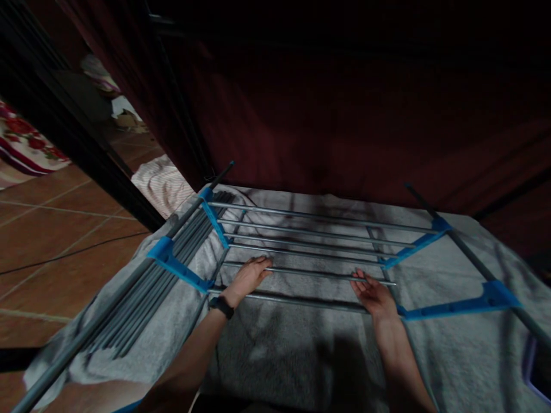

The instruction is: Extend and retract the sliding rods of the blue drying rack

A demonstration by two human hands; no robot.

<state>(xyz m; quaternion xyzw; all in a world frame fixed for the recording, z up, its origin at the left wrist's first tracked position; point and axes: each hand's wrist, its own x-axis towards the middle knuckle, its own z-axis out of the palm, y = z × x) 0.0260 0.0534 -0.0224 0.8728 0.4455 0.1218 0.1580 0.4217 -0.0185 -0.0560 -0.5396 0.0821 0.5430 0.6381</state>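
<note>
A metal rod [310,273] lies across the partly built rack, and both my hands are on it. My left hand [253,273], with a dark watch on the wrist, closes its fingers over the rod near its left end. Palm up, my right hand [372,292] grips the rod toward its right end, which sticks out past the fingers. Beyond it, several parallel rods [318,234] span between a left blue bracket [215,219] and a right blue bracket [417,246]. A thicker crossbar [293,299] runs nearer to me, below both hands.
A bundle of loose grey rods [161,275] lies on the grey blanket [301,344] at left. Long side tubes [469,252] slope toward me. A dark red curtain [344,132] hangs behind. Tiled floor [64,229] shows at left, and a purple-edged object [531,367] at lower right.
</note>
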